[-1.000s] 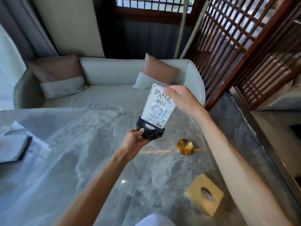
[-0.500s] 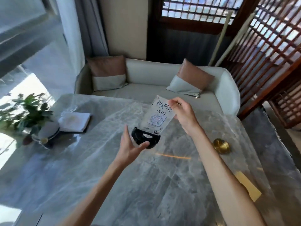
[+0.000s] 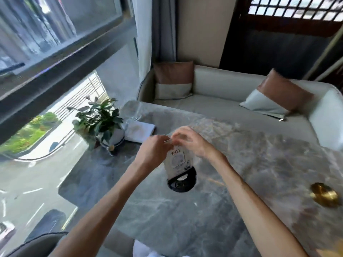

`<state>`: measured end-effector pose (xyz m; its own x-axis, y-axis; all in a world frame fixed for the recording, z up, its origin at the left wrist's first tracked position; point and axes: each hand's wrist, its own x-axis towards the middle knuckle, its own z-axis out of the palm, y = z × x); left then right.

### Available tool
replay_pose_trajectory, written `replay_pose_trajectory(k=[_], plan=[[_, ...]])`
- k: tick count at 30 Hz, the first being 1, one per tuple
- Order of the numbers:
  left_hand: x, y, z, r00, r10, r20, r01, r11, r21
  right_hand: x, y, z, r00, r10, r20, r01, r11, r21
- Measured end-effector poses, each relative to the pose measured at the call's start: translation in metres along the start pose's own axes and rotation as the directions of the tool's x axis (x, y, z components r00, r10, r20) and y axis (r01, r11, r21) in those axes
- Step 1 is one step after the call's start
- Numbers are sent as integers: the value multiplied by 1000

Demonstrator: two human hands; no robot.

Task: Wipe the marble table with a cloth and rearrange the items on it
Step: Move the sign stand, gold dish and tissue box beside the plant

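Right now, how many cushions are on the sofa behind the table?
2: one cushion upright in the sofa's left corner, another cushion leaning at its right end. None seem hidden.

Restaurant or teahouse booth, marble table [image 3: 241, 182], cushioned sofa [image 3: 222, 89], numbered table sign [image 3: 177, 160], lattice screen [image 3: 297, 8]

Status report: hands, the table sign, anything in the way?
Left hand and right hand both pinch the table sign at its top edge. Black base low over the marble table, contact unclear. Nothing beneath it.
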<state>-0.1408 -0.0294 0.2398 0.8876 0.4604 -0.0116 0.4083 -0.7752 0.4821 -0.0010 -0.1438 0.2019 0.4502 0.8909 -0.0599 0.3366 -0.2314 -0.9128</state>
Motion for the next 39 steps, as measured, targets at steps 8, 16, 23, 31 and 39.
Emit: replay_pose_trajectory(k=[8,16,23,31,39], plan=[[16,-182,-27,985,-166,-52,164,986,-44,44,71,178,639,760,116,-639,441,629],[-1,-317,-48,954,-294,53,298,950,-98,145,63,340,572,725,384,-468,-95,878],[4,-373,-54,921,-384,67,390,908,-154,196,54,392,577,756,311,-371,-97,924],[21,-401,-50,920,-383,83,392,905,-165,228,55,410,520,816,254,-404,-28,914],[24,-407,-42,922,-378,84,387,889,-245,238,63,417,515,836,191,-405,41,914]])
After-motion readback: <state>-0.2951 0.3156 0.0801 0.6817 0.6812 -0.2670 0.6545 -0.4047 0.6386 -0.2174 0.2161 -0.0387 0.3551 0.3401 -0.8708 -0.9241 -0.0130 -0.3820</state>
